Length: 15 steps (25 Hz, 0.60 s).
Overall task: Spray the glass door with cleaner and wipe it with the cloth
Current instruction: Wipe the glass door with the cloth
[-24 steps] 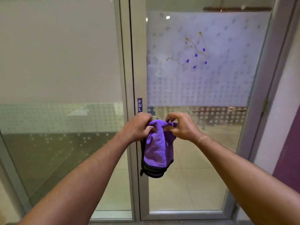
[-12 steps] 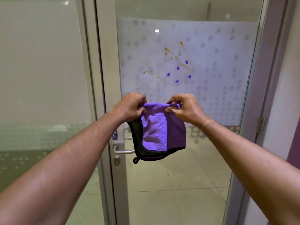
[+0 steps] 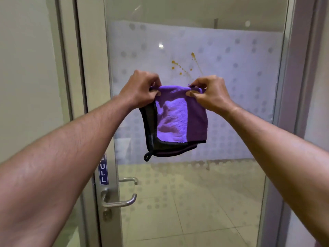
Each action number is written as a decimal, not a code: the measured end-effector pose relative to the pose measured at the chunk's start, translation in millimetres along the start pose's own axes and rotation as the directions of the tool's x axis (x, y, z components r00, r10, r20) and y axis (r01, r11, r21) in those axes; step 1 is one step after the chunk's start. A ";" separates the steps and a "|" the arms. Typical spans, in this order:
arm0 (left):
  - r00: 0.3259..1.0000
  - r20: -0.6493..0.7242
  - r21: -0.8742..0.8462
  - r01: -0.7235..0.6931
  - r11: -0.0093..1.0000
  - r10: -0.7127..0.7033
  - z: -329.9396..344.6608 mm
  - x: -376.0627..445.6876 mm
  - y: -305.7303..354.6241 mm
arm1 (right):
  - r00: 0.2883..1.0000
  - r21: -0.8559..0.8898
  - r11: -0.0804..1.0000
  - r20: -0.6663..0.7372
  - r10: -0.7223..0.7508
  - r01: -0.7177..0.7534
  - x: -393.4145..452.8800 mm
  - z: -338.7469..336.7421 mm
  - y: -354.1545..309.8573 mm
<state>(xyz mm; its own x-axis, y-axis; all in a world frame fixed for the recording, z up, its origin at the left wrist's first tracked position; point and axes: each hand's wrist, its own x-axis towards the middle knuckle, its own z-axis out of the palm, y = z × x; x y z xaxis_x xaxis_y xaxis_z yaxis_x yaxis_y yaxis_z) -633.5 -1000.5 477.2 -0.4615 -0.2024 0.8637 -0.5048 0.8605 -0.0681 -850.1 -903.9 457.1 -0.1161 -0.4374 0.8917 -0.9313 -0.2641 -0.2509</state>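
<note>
A folded purple cloth [image 3: 175,122] with a dark border hangs in front of the glass door [image 3: 231,97]. My left hand [image 3: 140,90] pinches its upper left corner and my right hand [image 3: 210,94] pinches its upper right corner. The door has a frosted dotted band, and yellow-brown splatter marks [image 3: 181,65] sit on the glass just above the cloth. The cloth hides part of the glass behind it. No spray bottle is in view.
A metal lever handle [image 3: 122,202] and a blue PULL sign [image 3: 103,169] sit on the door's left stile. A fixed glass panel [image 3: 30,77] stands to the left, and the door frame [image 3: 302,68] and wall are to the right.
Both hands have raised the cloth and spread its top edge wider. The view has shifted left and closer, so the door handle now shows and the purple dots are hidden behind the cloth.
</note>
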 end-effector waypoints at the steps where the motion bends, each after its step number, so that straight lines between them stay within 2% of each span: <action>1: 1.000 -0.020 -0.003 -0.006 1.000 0.006 3.4 11.5 -6.7 | 1.000 -0.013 1.000 -0.026 -0.001 0.001 12.3 3.3 2.6; 8: 0.992 -0.127 -0.046 -0.028 0.999 0.022 13.4 82.7 -45.4 | 0.989 -0.104 0.994 -0.144 0.021 -0.036 88.8 23.4 13.0; 15: 0.981 -0.196 0.014 -0.008 1.000 0.010 13.6 131.6 -58.7 | 0.959 -0.227 0.971 -0.284 0.004 -0.071 141.0 33.5 7.2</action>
<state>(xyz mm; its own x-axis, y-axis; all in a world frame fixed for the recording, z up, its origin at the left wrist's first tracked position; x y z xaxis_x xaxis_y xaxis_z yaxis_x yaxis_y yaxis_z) -674.6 -1084.0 588.0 -0.3148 -0.0979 0.9441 -0.5111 0.8556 -0.0817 -861.6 -996.3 568.4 -0.2129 -0.1763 0.9610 -0.9747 -0.0306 -0.2216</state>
